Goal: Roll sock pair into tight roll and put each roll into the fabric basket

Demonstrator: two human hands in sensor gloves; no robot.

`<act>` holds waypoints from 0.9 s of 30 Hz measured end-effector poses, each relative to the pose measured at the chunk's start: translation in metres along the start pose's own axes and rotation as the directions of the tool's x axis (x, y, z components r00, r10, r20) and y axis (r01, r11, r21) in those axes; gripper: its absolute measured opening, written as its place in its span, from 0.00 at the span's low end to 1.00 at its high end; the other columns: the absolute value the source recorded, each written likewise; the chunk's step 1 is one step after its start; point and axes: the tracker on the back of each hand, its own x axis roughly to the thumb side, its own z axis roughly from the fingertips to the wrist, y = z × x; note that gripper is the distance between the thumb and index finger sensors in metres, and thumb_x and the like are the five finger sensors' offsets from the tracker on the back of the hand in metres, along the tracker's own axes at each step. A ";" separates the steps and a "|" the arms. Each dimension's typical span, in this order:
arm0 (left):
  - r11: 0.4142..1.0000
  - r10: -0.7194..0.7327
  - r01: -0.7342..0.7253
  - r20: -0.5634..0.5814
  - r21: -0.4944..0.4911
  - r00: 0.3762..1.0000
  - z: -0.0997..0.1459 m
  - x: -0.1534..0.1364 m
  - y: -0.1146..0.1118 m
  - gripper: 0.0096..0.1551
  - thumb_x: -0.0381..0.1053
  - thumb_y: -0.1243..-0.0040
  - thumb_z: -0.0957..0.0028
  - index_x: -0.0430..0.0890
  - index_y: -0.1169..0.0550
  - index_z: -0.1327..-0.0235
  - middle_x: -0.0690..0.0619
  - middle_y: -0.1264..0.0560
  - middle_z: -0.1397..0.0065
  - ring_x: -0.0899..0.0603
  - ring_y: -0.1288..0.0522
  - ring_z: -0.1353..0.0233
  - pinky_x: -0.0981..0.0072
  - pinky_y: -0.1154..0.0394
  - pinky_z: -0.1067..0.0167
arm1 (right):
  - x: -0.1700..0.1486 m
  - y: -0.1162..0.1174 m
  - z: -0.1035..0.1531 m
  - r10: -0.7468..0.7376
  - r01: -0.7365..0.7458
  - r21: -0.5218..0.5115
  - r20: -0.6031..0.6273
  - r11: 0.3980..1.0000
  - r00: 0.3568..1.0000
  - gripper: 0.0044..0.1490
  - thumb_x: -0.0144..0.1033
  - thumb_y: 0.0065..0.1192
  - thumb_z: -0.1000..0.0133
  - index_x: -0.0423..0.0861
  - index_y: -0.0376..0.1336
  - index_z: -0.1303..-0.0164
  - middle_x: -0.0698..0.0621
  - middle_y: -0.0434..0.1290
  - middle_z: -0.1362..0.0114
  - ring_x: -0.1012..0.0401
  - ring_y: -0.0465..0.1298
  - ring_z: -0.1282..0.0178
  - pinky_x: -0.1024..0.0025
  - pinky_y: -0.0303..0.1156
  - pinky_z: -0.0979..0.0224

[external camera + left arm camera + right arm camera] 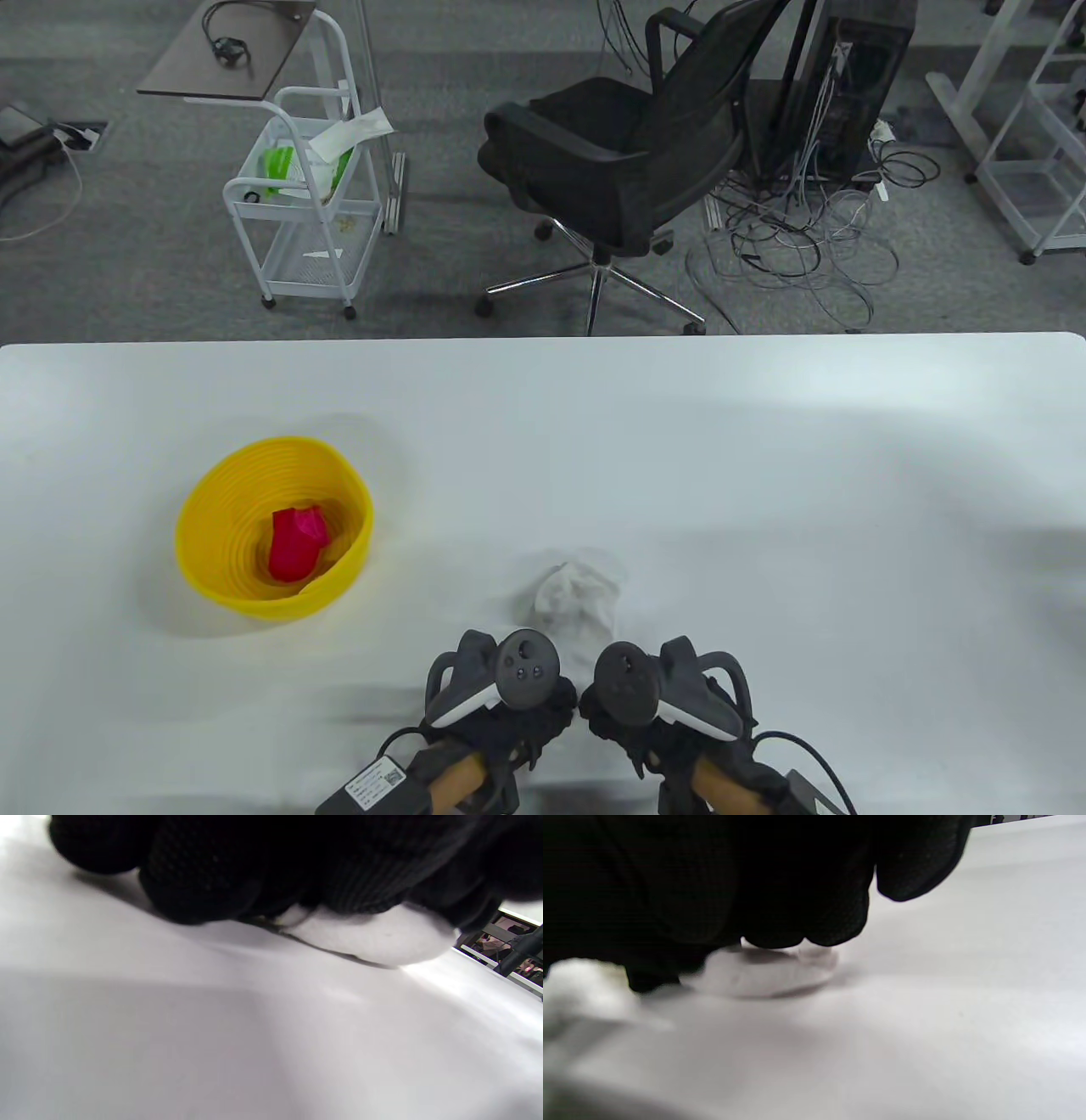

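Observation:
A crumpled white sock pair [579,596] lies on the white table [764,509] near the front edge. Both gloved hands are at its near end, the left hand [519,722] and the right hand [632,728] side by side under their trackers. In the left wrist view, curled fingers [203,878] grip the white sock pair [373,938] against the table. The right wrist view shows that hand's curled fingers [806,899] bearing down on a fold of the white sock pair [763,974]. To the left stands a yellow basket [197,509] holding a red sock roll [297,543].
Beyond the table's far edge stand a black office chair [611,161], a white wire cart [297,204] and a tangle of cables [797,229] on grey carpet.

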 end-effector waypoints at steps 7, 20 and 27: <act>1.000 0.006 -0.006 -0.008 0.015 1.000 0.002 -0.001 0.002 0.21 0.56 0.35 0.59 0.53 0.13 0.55 0.52 0.15 0.56 0.48 0.17 0.63 0.53 0.23 0.58 | -0.001 0.014 -0.009 0.042 -0.040 0.038 -0.044 0.998 0.998 0.28 0.51 0.77 0.57 0.64 0.73 0.46 0.63 0.79 0.35 0.60 0.80 0.34 0.49 0.71 0.30; 0.999 -0.030 0.031 -0.026 0.013 0.999 0.007 -0.003 0.015 0.26 0.59 0.29 0.63 0.54 0.11 0.51 0.50 0.17 0.45 0.45 0.16 0.53 0.50 0.24 0.50 | 0.003 0.022 -0.015 0.073 -0.076 -0.033 -0.093 0.997 0.993 0.26 0.50 0.72 0.55 0.62 0.72 0.45 0.62 0.79 0.37 0.61 0.81 0.37 0.50 0.71 0.29; 0.991 -0.125 0.126 -0.018 0.055 0.992 0.005 0.003 0.006 0.28 0.58 0.25 0.66 0.54 0.14 0.50 0.53 0.17 0.47 0.47 0.17 0.55 0.52 0.24 0.51 | 0.003 0.020 -0.018 0.064 -0.068 -0.029 -0.109 0.997 0.992 0.24 0.47 0.67 0.53 0.62 0.73 0.45 0.61 0.80 0.39 0.62 0.81 0.38 0.51 0.71 0.29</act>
